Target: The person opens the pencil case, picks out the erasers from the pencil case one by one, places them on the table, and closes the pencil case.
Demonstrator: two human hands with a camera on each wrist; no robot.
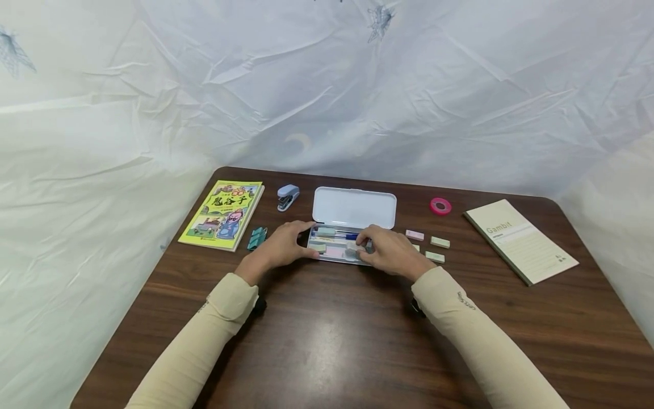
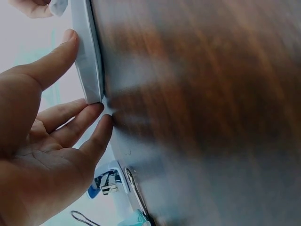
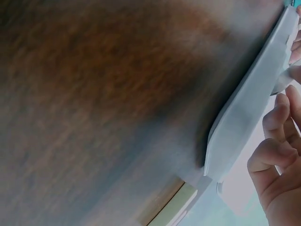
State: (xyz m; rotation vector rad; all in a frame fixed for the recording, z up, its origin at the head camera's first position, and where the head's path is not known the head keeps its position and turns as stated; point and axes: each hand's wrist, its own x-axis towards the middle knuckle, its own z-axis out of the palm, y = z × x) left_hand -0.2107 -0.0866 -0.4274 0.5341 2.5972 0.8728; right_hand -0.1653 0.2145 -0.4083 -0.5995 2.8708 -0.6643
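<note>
The right grip [image 1: 386,250] half hides a small grey object [image 1: 351,248].

At mid-frame, my left grip [image 1: 284,243] holds the left end of an open white pencil case [image 1: 355,208], and my right grip [image 1: 389,250] pinches a small grey thing [image 1: 352,248] over its right part. Left of centre on the brown counter [image 1: 322,335] are a stapler [image 1: 288,196], teal clips [image 1: 257,238] and a yellow book [image 1: 221,215]; far right, a notebook [image 1: 522,241].
</note>
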